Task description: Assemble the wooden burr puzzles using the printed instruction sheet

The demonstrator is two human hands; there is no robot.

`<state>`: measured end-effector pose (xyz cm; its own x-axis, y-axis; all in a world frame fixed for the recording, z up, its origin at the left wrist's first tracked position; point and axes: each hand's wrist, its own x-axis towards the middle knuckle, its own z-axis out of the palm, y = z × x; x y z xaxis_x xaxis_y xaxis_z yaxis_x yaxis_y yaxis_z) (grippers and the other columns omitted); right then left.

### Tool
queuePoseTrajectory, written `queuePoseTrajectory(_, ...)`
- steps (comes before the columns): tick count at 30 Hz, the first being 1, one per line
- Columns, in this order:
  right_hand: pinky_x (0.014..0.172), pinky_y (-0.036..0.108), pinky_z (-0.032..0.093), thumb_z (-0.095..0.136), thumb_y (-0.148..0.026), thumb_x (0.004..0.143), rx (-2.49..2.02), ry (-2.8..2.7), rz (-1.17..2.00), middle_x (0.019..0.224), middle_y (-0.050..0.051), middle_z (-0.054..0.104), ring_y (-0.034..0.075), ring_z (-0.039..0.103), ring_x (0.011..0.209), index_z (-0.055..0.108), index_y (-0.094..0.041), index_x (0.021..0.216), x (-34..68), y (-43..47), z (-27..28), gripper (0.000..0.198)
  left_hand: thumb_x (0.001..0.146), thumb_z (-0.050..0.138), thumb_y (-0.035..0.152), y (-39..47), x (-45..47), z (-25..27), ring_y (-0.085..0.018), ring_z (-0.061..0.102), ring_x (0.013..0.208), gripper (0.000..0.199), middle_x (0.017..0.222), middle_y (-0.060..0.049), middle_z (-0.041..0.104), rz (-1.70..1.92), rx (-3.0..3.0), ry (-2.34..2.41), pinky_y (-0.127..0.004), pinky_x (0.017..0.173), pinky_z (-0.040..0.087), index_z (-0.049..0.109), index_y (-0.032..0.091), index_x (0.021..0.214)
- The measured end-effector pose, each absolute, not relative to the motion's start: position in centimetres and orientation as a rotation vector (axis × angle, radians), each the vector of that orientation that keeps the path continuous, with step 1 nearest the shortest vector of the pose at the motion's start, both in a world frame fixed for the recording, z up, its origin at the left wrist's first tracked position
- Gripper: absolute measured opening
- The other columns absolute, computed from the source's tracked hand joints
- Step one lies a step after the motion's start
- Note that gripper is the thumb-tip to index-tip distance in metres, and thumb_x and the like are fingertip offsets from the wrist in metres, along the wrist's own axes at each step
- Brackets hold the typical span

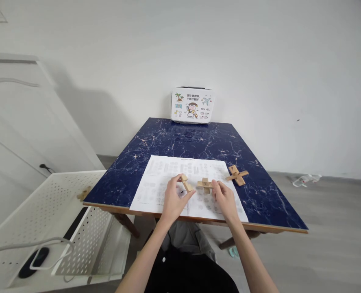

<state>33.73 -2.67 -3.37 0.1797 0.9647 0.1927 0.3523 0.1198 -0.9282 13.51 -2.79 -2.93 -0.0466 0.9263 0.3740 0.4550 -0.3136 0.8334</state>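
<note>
Over a printed sheet, my left hand pinches a notched wooden puzzle piece between thumb and fingers. To its right, my right hand grips one end of a small cross-shaped group of joined wooden puzzle pieces. A gap separates the two held things. Past the sheet's right edge, more wooden puzzle pieces lie crossed on the blue table, one with a dark mark on it.
The blue marbled table has a wooden edge. Against the wall at its back stands a white cartoon-printed case. A white perforated bin with a cable and dark objects is at the lower left. A clear plastic item lies on the floor.
</note>
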Motion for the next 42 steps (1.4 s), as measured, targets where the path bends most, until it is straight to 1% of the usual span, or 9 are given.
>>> queuePoseTrajectory(5,0.058,0.030,0.039,0.044,-0.065,0.101,-1.425,-1.386,0.767,0.052,-0.001,0.051,0.018,0.049,0.054,0.044,-0.025,0.060,33.7,-2.7,-3.1,0.058,0.087,0.075,0.025,-2.5,13.9,-3.7,-0.034,0.047,0.137,0.068,0.142,-0.013,0.055,1.370,1.871,1.642,-0.055,0.115,0.039,0.042,0.025,0.147)
queuePoseTrajectory(10,0.058,0.031,0.039,0.042,-0.068,0.101,-1.400,-1.437,0.845,0.050,0.000,0.053,0.018,0.051,0.052,0.047,-0.024,0.058,33.6,-2.7,-3.2,0.061,0.080,0.075,0.017,-3.2,13.9,-2.4,-0.035,0.027,0.153,0.098,0.163,-0.015,0.032,1.291,2.028,1.503,-0.055,0.122,0.032,0.021,0.029,0.161)
queuePoseTrajectory(14,0.057,0.031,0.041,0.042,-0.069,0.100,-1.274,-1.529,1.028,0.049,0.000,0.055,0.018,0.052,0.050,0.053,-0.023,0.062,33.4,-2.9,-2.8,0.061,0.078,0.082,0.022,-4.1,13.7,-0.9,-0.035,0.022,0.156,0.096,0.170,-0.010,0.022,1.105,2.156,1.247,-0.052,0.123,0.033,0.031,0.034,0.159)
queuePoseTrajectory(17,0.056,0.030,0.042,0.041,-0.070,0.100,-1.174,-1.609,1.194,0.048,0.000,0.056,0.017,0.050,0.048,0.055,-0.023,0.060,33.5,-3.2,-2.4,0.064,0.080,0.084,0.025,-4.2,13.6,-0.7,-0.033,0.038,0.148,0.076,0.158,-0.009,0.045,1.012,2.203,1.133,-0.051,0.123,0.034,0.049,0.034,0.148)
queuePoseTrajectory(19,0.056,0.030,0.042,0.040,-0.071,0.100,-1.171,-1.643,1.229,0.046,0.000,0.054,0.016,0.048,0.047,0.055,-0.022,0.056,33.6,-3.3,-2.3,0.068,0.083,0.083,0.028,-4.1,13.6,-0.9,-0.031,0.055,0.132,0.056,0.136,-0.008,0.064,0.985,2.182,1.093,-0.048,0.115,0.042,0.061,0.030,0.135)
queuePoseTrajectory(21,0.057,0.029,0.042,0.039,-0.072,0.100,-1.180,-1.664,1.249,0.042,0.000,0.051,0.015,0.047,0.045,0.053,-0.023,0.052,33.8,-3.3,-2.4,0.071,0.082,0.084,0.033,-4.1,13.5,-1.1,-0.030,0.063,0.118,0.047,0.119,-0.007,0.071,1.003,2.131,1.101,-0.045,0.107,0.049,0.066,0.027,0.126)
queuePoseTrajectory(26,0.057,0.029,0.042,0.040,-0.073,0.099,-1.181,-1.665,1.260,0.042,0.000,0.051,0.015,0.045,0.045,0.054,-0.023,0.052,33.8,-3.1,-2.4,0.070,0.085,0.080,0.033,-4.5,13.6,-1.3,-0.024,0.069,0.107,0.065,0.117,-0.003,0.073,1.011,1.971,1.161,-0.038,0.099,0.053,0.055,0.034,0.145)
queuePoseTrajectory(34,0.054,0.029,0.040,0.044,-0.070,0.100,-1.142,-1.669,1.277,0.044,-0.002,0.052,0.015,0.045,0.045,0.053,-0.023,0.058,33.7,-3.1,-2.3,0.064,0.085,0.075,0.031,-3.4,13.7,-2.0,-0.023,0.075,0.089,0.035,0.101,-0.004,0.079,1.069,1.735,1.219,-0.033,0.078,0.058,0.067,0.023,0.119)
queuePoseTrajectory(42,0.057,0.029,0.044,0.046,-0.065,0.101,-1.137,-1.528,1.111,0.060,0.000,0.059,0.017,0.052,0.055,0.054,-0.023,0.069,33.5,-2.9,-2.1,0.053,0.093,0.067,0.037,-3.4,13.4,-1.9,-0.016,0.074,0.071,0.063,0.101,-0.005,0.076,1.324,1.507,1.345,-0.026,0.062,0.054,0.038,0.023,0.147)
